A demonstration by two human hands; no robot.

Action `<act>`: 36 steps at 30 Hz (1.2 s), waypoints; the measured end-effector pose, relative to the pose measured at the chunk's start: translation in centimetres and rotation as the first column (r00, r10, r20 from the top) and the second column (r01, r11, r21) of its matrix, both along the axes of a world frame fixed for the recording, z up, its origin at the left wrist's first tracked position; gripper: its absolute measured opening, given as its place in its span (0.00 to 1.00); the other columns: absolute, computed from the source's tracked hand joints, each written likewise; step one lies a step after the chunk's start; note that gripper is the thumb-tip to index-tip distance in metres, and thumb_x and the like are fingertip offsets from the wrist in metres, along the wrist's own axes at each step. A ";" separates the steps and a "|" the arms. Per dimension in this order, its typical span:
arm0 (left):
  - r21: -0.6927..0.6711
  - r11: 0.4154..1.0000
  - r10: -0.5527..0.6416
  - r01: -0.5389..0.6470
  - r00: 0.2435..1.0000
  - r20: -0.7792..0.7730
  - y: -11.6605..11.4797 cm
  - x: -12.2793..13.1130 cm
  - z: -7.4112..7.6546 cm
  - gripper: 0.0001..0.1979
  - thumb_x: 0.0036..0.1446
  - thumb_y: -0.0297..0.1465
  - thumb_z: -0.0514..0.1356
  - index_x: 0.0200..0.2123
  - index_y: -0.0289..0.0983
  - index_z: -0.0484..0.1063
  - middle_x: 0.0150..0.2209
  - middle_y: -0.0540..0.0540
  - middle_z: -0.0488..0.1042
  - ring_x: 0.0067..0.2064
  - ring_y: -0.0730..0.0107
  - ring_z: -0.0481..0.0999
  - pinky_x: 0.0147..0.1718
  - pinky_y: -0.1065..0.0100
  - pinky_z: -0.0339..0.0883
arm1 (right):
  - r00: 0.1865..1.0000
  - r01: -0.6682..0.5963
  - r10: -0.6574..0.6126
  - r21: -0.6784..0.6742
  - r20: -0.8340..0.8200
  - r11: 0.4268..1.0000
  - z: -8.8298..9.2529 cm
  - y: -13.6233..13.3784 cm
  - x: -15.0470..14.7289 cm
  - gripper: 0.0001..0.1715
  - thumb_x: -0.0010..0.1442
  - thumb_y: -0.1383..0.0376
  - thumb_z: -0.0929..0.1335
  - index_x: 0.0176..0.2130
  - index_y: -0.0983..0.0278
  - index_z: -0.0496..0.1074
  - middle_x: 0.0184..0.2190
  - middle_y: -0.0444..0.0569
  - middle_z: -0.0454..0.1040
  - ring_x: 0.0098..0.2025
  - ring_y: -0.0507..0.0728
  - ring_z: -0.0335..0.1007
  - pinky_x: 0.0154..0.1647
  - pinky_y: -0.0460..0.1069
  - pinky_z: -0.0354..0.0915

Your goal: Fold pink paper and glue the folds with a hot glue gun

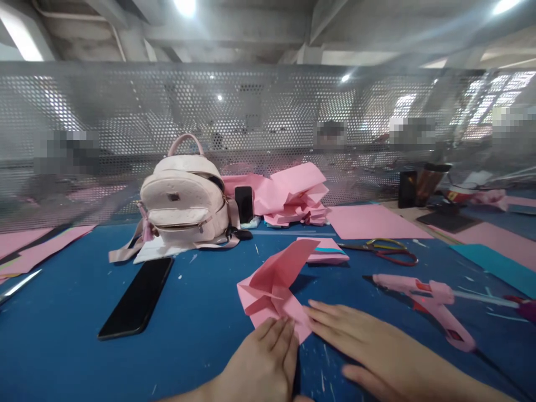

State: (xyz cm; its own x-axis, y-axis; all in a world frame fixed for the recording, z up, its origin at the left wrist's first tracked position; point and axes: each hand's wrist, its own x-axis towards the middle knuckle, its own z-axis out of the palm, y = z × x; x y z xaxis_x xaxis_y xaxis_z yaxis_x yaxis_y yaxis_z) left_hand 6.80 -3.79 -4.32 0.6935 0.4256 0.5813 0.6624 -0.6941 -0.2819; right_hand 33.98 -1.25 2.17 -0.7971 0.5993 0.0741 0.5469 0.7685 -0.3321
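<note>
- The folded sheet of matte pink paper (272, 279) stands on the bench before me, creased into angular facets, one broad pointed flap rising up and to the right.
- My left grip (266, 357) presses its bunched fingers onto the paper's near end; I cannot tell whether it pinches anything.
- My right grip (364, 340) lies flat and extended, fingertips at the paper's right edge, clasping nothing.
- Just behind sits a flat pink paper packet with a blue stripe (324, 250), near metal scissors with yellow and red looped handles (389, 251).
- To my right lies a pink plastic glue gun (422, 293); to my left, a glossy black phone (136, 298).
- The blue bench (201, 357) is flecked with scraps; a grey perforated metal screen (268, 123) closes its far side beneath a concrete ceiling (234, 22).
- My left thumb is mostly hidden, the gun's cord runs out of view, and shapes beyond the screen are blurred.
</note>
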 end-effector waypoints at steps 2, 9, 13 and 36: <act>-0.034 0.999 -0.031 0.031 1.000 -0.001 0.1 -0.5 0.1 0.37 0.67 0.54 0.41 0.49 0.27 0.74 0.48 0.36 0.81 0.49 0.58 0.81 0.51 0.64 0.70 | 0.992 -0.094 0.100 -0.068 0.083 0.993 1.0 2.0 -3.9 0.32 0.72 0.57 0.60 0.71 0.54 0.49 0.69 0.48 0.55 0.69 0.63 0.53 0.68 0.61 0.55; 0.036 0.998 -0.044 0.042 0.998 0.046 1.5 -1.4 -0.1 0.17 0.69 0.23 0.46 0.47 0.32 0.74 0.44 0.46 0.83 0.46 0.68 0.82 0.47 0.70 0.72 | 0.980 -0.182 0.180 0.011 0.089 0.983 -1.0 6.2 -8.0 0.32 0.67 0.64 0.61 0.67 0.70 0.60 0.67 0.63 0.59 0.69 0.64 0.54 0.68 0.62 0.53; 0.145 0.989 0.003 -0.021 0.992 0.124 2.5 -1.2 -1.2 0.17 0.67 0.20 0.47 0.41 0.32 0.75 0.39 0.46 0.85 0.40 0.69 0.84 0.42 0.73 0.74 | 0.969 -0.218 0.218 -0.016 0.113 0.976 -1.0 6.9 -7.3 0.30 0.70 0.62 0.60 0.67 0.68 0.58 0.67 0.57 0.58 0.68 0.63 0.55 0.69 0.61 0.53; 0.035 0.998 0.047 -0.049 0.998 0.047 3.0 -2.7 -1.7 0.14 0.69 0.24 0.48 0.48 0.31 0.73 0.44 0.40 0.81 0.45 0.64 0.82 0.50 0.66 0.72 | 0.919 -0.299 0.371 0.379 -0.132 0.876 -0.8 6.3 -6.0 0.18 0.62 0.71 0.61 0.45 0.70 0.77 0.44 0.55 0.82 0.49 0.58 0.78 0.64 0.49 0.62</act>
State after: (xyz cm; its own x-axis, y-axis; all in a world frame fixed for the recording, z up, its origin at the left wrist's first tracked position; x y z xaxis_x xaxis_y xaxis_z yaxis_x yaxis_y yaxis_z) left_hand 4.10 -0.81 -6.05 0.6446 0.4361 0.6279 0.7077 -0.6510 -0.2744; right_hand 27.95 5.02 1.39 -0.8930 0.2062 0.4002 0.1879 0.9785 -0.0849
